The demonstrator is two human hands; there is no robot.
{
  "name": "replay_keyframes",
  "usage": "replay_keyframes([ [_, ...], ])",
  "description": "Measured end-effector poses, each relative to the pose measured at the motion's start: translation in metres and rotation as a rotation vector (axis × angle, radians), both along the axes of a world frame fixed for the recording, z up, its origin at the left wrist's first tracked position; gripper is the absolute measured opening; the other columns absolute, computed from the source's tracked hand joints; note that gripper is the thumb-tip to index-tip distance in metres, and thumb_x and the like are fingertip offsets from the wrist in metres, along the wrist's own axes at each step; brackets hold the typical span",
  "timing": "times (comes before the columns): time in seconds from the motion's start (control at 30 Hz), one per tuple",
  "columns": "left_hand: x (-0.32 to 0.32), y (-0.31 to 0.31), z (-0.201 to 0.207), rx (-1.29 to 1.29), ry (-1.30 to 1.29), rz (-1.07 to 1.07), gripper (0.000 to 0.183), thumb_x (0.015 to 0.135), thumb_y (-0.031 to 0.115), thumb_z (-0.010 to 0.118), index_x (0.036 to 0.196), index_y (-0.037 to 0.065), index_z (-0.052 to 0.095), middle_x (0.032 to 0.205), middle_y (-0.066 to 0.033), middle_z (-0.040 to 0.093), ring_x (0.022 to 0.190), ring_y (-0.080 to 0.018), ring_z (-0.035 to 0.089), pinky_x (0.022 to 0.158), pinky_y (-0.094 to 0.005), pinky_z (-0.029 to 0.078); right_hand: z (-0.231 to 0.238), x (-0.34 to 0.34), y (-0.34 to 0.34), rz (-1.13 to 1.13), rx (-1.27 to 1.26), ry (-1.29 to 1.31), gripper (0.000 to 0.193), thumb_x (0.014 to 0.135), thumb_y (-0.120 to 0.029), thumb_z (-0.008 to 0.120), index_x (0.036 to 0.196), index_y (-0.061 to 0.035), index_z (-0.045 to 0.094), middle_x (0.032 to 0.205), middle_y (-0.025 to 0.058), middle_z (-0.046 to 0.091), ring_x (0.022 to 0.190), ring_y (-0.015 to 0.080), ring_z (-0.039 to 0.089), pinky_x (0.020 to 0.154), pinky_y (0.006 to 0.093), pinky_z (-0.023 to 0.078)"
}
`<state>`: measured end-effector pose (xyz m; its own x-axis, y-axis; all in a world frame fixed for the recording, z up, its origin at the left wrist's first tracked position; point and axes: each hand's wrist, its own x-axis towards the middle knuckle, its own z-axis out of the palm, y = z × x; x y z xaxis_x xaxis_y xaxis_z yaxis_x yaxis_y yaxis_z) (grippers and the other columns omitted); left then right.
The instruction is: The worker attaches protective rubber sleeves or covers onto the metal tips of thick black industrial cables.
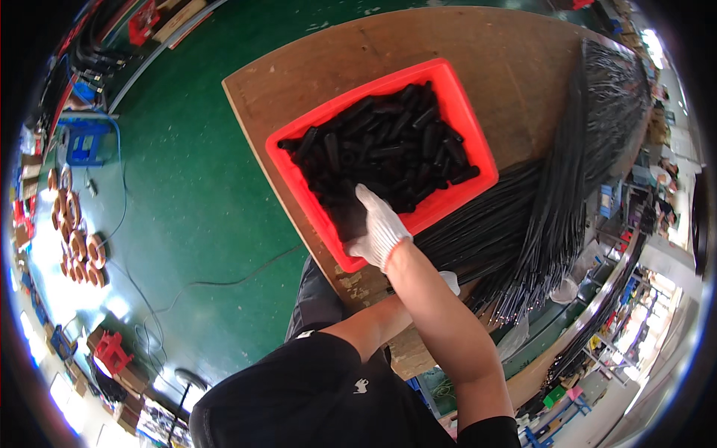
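A red plastic bin (484,153) full of short black tubular pieces (388,142), apparently sleeves or grips, stands on the wooden table. My right hand (379,228), in a white knitted glove, reaches into its near left corner among them. The thumb points away from me, apart from the rest of the hand. Dark blur covers the fingers, so whether they grip any pieces is unclear. Crossing beneath the right forearm, my left arm leads to a white-gloved left hand (449,282). Only a bit of that glove shows beside the bundle of black cables (515,231); its fingers are hidden.
The long cables spread across the right side of the wooden table (328,63), with their ends towards me. Green floor (202,201) lies to the left, with a loose cord, copper-coloured coils (78,243) and a blue stool (86,142). Racks and benches line the right.
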<state>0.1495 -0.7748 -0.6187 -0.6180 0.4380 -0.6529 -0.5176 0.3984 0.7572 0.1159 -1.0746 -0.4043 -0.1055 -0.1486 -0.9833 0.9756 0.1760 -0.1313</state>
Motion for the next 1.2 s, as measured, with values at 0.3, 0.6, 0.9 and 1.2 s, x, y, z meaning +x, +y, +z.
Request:
replay_keyframes([
  [0.3,0.000,-0.038,0.034,-0.009,0.090,0.070,0.055,0.086,0.042,0.072,0.116,-0.004,0.077,0.108,-0.0330,0.076,0.107,-0.0468,0.075,0.091,-0.0519,0.057,-0.050,-0.031,-0.064,0.019,0.484,0.352,0.130,0.079,-0.055,0.089,0.176,-0.0150,0.013,0.171,0.0324,0.035,0.156,0.0485,0.040,0.128,0.0530,0.035],
  [0.6,-0.008,-0.048,0.056,-0.006,0.039,-0.008,0.064,0.092,0.038,0.070,0.137,-0.007,0.066,0.110,-0.0335,0.075,0.085,-0.0418,0.078,0.080,-0.0495,0.060,-0.047,-0.028,-0.057,0.069,0.461,0.450,0.107,0.077,-0.039,0.089,0.168,-0.0265,0.035,0.163,0.0324,0.036,0.141,0.0534,0.054,0.116,0.0570,0.049],
  [0.9,-0.005,-0.043,0.036,-0.027,0.097,0.005,0.058,0.093,0.039,0.071,0.128,-0.008,0.068,0.088,-0.0255,0.075,0.072,-0.0370,0.076,0.066,-0.0497,0.058,-0.065,-0.014,-0.013,-0.075,0.085,0.900,0.066,0.080,-0.013,0.073,0.145,-0.0140,0.060,0.087,0.0137,0.071,0.074,0.0242,0.071,0.066,0.0367,0.056],
  [1.2,-0.001,-0.039,0.018,0.006,-0.010,0.027,0.056,0.089,0.037,0.072,0.122,-0.008,0.073,0.116,-0.0359,0.074,0.115,-0.0479,0.073,0.098,-0.0514,0.056,-0.048,-0.044,0.029,0.159,0.037,0.791,0.059,0.083,-0.006,0.067,0.141,-0.0172,0.063,0.083,0.0144,0.070,0.066,0.0265,0.069,0.056,0.0416,0.054],
])
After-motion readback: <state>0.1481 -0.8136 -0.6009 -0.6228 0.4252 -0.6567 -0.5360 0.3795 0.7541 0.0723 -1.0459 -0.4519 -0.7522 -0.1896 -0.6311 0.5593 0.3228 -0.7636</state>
